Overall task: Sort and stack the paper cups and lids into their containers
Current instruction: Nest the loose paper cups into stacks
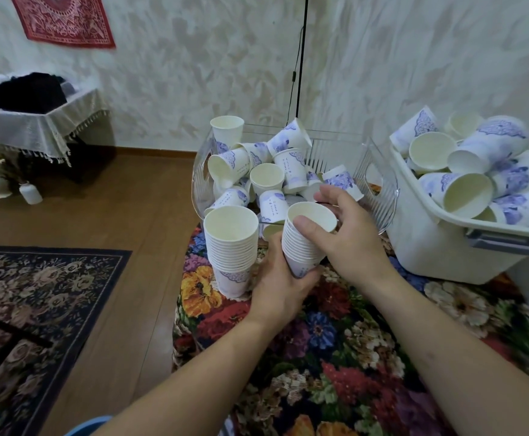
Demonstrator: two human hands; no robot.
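Over the flowery-cloth surface, both hands gripping a nested stack of white-and-purple paper cups, left hand round its base, right hand pinching the rim, just in front of the clear plastic bin of loose cups.

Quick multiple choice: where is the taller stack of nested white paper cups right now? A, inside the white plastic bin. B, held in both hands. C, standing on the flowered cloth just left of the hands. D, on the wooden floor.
C: the taller stack of nested white paper cups stands free on the flowered cloth, left of the shorter stack that the left hand and right hand hold.
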